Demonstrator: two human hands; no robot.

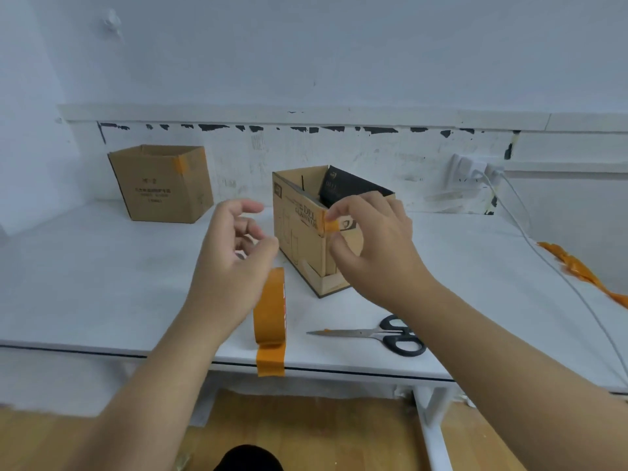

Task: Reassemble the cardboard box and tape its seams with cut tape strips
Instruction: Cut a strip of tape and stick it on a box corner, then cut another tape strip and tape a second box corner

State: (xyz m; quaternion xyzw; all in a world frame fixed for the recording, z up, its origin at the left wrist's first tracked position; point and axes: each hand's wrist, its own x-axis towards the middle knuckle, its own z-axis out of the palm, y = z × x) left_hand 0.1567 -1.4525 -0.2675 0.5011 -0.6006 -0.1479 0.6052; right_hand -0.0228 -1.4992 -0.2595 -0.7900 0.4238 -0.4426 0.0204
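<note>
My right hand point(373, 239) pinches an orange tape strip point(331, 226) against the cardboard box's point(299, 232) near corner, mid-tabletop. My left hand point(234, 246) hovers beside it, half open, apparently empty.

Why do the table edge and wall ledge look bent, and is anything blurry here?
Head view: the wide-angle lens bows the table edge and wall ledge. Lighting is soft and even, with faint shadows and no glare. The left hand is slightly motion-blurred; the right hand on the tape strip and the scissors look sharper.
</note>
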